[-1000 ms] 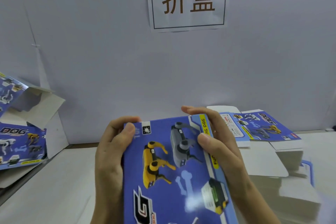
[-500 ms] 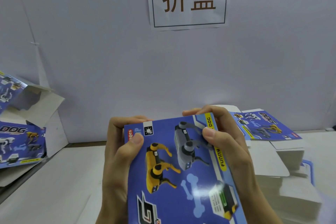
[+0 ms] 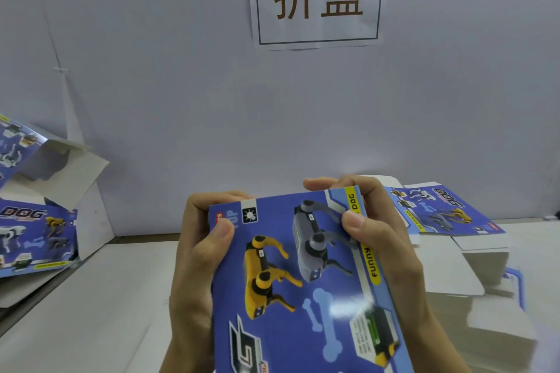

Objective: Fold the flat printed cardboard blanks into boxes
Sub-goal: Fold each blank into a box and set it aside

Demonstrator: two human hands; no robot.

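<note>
Blue robot-dog carton (image 3: 303,281) is held up off the counter (image 3: 106,297), over its near-middle, printed face toward the camera. Left hand (image 3: 197,266) grips the top-left corner, right hand (image 3: 385,251) the top-right. On both, the thumb sits on the print and the fingers curl over the far edge. Looks like the far end flaps are being worked, but they're hidden behind the panel, so it can't be confirmed. Risks: thumbs pressing mid-panel could crease the glossy face off the score line. Uneven push from the two hands could skew the sleeve, so the tuck flap misses its slot or buckles. Stack of flat blanks (image 3: 448,212) sits at the counter's right edge, just beside the right wrist, and an elbow swing could slide the top sheets. Opened cartons (image 3: 36,236) are at the left edge, well apart.
</note>
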